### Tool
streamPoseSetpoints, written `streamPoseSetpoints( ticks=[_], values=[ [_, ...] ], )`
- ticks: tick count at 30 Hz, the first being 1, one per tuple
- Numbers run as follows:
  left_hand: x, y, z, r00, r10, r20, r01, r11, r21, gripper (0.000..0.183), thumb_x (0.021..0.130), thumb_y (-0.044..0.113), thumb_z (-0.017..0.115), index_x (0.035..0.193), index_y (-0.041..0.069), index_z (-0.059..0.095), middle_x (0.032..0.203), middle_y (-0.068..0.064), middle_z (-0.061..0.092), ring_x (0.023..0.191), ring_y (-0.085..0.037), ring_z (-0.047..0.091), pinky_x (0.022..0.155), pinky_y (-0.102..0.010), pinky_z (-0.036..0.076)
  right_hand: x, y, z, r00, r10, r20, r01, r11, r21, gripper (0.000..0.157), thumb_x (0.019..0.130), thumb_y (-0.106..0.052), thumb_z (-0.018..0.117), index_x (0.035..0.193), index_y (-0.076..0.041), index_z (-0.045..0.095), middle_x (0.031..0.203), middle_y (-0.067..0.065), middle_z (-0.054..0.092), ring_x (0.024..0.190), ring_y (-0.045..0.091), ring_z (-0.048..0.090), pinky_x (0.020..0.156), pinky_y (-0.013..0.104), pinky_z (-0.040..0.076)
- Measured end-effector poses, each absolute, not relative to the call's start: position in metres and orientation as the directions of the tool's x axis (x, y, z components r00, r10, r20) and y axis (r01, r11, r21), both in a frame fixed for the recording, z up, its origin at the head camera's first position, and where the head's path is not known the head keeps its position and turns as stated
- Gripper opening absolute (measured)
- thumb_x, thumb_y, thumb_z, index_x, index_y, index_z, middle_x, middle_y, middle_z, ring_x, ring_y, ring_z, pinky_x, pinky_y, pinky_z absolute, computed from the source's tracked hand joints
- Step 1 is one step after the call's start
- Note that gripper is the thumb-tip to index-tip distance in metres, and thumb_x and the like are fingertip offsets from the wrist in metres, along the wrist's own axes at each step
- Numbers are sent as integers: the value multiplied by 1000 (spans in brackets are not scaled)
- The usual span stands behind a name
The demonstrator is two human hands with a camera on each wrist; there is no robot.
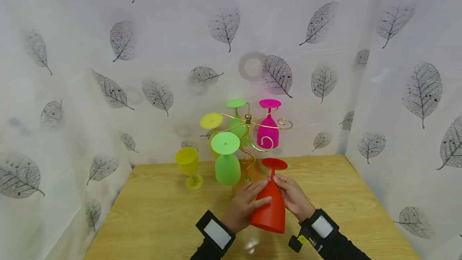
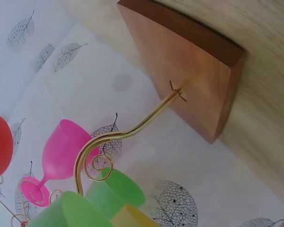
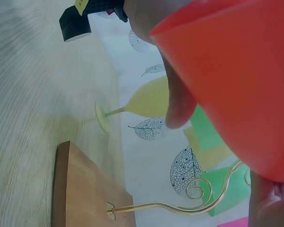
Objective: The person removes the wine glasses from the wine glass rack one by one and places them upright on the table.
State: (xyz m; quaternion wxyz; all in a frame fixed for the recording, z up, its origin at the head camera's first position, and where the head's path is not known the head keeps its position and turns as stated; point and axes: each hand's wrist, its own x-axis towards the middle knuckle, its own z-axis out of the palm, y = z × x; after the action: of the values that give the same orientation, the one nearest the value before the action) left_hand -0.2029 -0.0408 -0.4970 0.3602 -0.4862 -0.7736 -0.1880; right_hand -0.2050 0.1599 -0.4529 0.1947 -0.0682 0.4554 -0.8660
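Note:
A red goblet is held upside down and slightly tilted in front of a gold wire glass rack. My right hand pinches its stem just below the foot. Against the bowl's left side rest the fingers of my left hand. On the rack hang a green goblet at the front, another green goblet behind, a yellow goblet at the left and a magenta goblet at the back right, all upside down. The right wrist view shows the red bowl close up, hiding part of the hands.
A second yellow goblet stands upright on the wooden table, left of the rack. The rack's wooden base sits on the table behind my hands. A leaf-patterned curtain surrounds the table at the back and sides.

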Motion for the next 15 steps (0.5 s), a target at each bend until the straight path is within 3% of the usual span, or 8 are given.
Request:
streamPoseSetpoints(
  ticks=[4, 8, 15],
  values=[
    [-199, -40, -493, -228, 682, 695, 887, 440, -141, 67, 69, 33, 83, 128, 32, 50, 143, -6, 46, 133, -19, 43, 111, -37, 37, -205, 162, -454, -907, -415, -71, 286, -484, -827, 30, 102, -13, 36, 102, -17, 65, 97, -4, 67, 94, 8, 65, 88, 25, 54],
    [-196, -39, -491, -217, 697, 684, 889, 431, -157, 66, 69, 36, 82, 127, 32, 50, 143, -5, 47, 133, -18, 43, 114, -35, 33, -207, 162, -456, -892, -444, -84, 308, -460, -832, 26, 102, -15, 37, 104, -16, 63, 97, -3, 66, 94, 9, 65, 90, 27, 54],
    [-198, -37, -491, -251, 585, 771, 942, 329, 57, 76, 66, 27, 85, 130, 19, 44, 139, -11, 48, 128, -24, 47, 110, -36, 39, -212, 166, -460, -869, -491, -69, 233, -280, -931, 30, 102, -25, 37, 105, -18, 66, 99, -7, 68, 93, 6, 65, 86, 25, 55]
  ],
)
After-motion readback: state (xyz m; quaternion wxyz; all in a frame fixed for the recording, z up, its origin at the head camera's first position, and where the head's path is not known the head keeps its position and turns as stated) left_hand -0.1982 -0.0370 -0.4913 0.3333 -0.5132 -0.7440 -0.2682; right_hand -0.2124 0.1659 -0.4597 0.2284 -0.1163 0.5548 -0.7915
